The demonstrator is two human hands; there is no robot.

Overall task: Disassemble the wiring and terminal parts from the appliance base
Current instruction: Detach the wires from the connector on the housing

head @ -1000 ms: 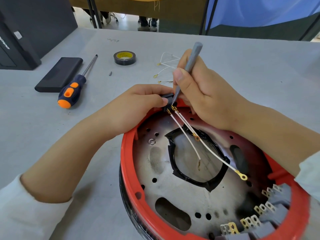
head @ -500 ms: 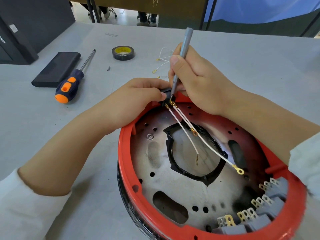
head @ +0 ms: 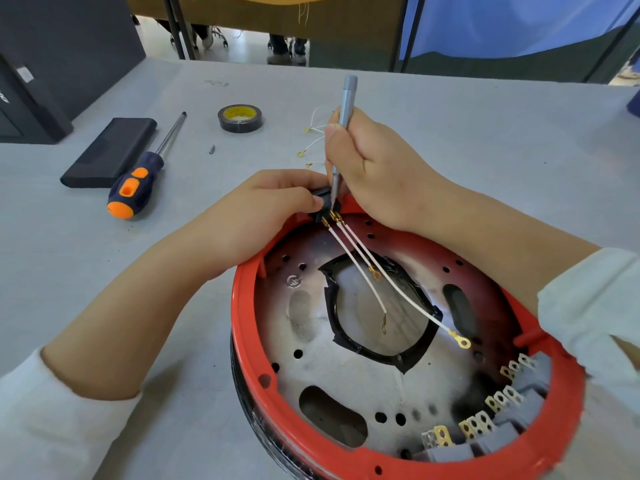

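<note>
Grey tabletop (head: 450, 140) fills most of the view, with dark table legs and a blue sheet beyond its far edge.

Both hands meet at the far rim of the red appliance base (head: 242, 341), which sits on the near side of the table. The left hand (head: 263, 216) curls around a small black terminal block (head: 323, 202) perched on that rim, thumb and fingers pinching it. The right hand (head: 374, 168) grips a slim grey precision screwdriver (head: 341, 133) almost upright, its tip down at the brass terminals of the block. Both forearms cross the rim, sleeves white.

Three white wires (head: 360, 271) run from the block across the base's metal plate (head: 329, 375); each ends in a small brass lug (the longest one reaches a ring lug near the right side of the plate). A black gasket-like ring (head: 332, 306) frames the opening in the plate's middle. Along the near right inside wall sit grey terminal blocks (head: 509, 417) with brass tabs.

Farther out on the table, just behind the right hand, lie loose white wires (head: 317, 129) with brass ends. To their left stands a roll of black tape (head: 240, 118), then a tiny dark bit (head: 212, 149), a large screwdriver with orange-and-blue handle (head: 138, 181), and a flat black case (head: 110, 152) touching that handle.
</note>
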